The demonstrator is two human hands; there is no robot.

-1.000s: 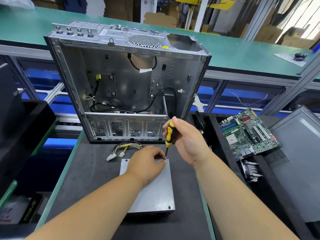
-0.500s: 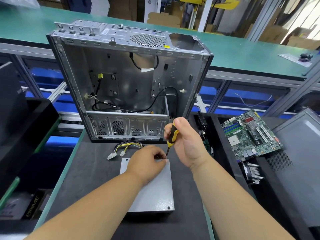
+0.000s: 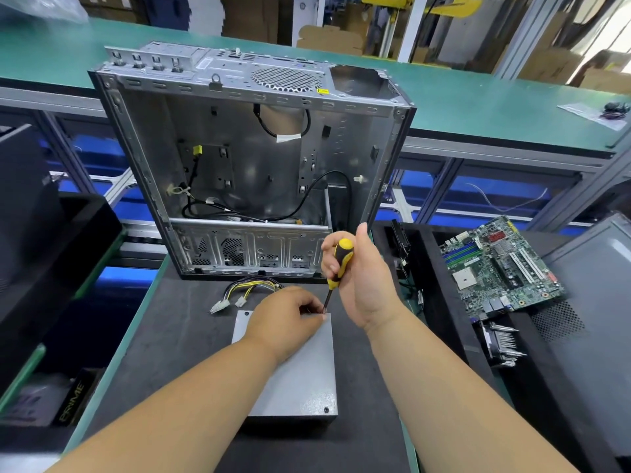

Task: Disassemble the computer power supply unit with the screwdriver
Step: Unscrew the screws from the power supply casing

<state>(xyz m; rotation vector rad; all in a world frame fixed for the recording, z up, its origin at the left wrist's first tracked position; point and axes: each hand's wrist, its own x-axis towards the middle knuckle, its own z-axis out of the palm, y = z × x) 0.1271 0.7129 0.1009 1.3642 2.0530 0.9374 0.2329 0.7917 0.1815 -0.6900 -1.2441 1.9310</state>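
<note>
A grey metal power supply unit (image 3: 300, 380) lies flat on the dark work mat, its yellow and black cable bundle (image 3: 247, 291) trailing from its far side. My left hand (image 3: 286, 322) rests on the unit's far half, its fingertips pinched together at the far right corner next to the screwdriver tip. My right hand (image 3: 362, 278) grips the yellow and black screwdriver (image 3: 338, 264) nearly upright, its tip set on that far right corner. A screw shows at the unit's near right corner.
An open, stripped computer case (image 3: 252, 158) stands just behind the unit. A motherboard (image 3: 498, 268) and a heatsink (image 3: 502, 343) lie on the black tray at the right, beside a grey case panel (image 3: 594, 302). Black bins stand at the left.
The screwdriver handle has turned a little in my right hand, and the hand's grip has shifted slightly. My left hand stays on the unit's far corner.
</note>
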